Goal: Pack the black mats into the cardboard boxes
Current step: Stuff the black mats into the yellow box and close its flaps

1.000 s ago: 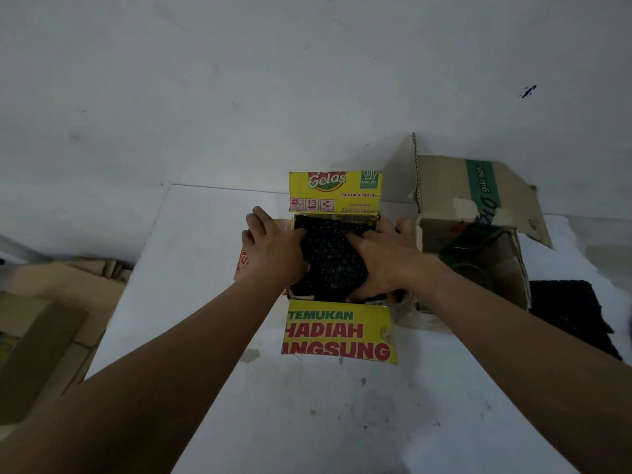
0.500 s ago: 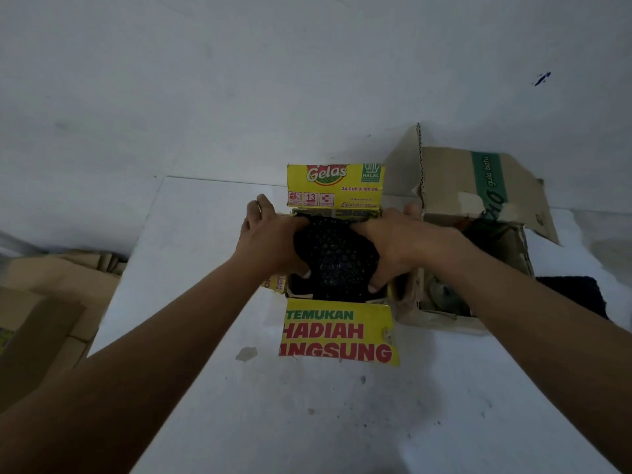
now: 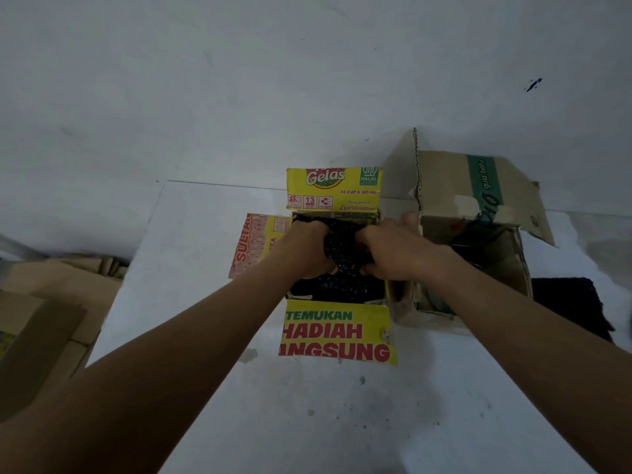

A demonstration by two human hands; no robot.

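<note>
The left hand (image 3: 307, 249) and right hand (image 3: 386, 251) clamp a folded black mat (image 3: 343, 248) from opposite sides, fingers curled into it, neither hand nearer. The mat sits directly beneath them in the mouth of the yellow box (image 3: 333, 189), its length running away from the person (more black shows underneath). The brown box (image 3: 444, 186) alongside holds dark contents I cannot identify; another mat (image 3: 567, 306) lies on the desk (image 3: 307, 422) beyond it
</note>
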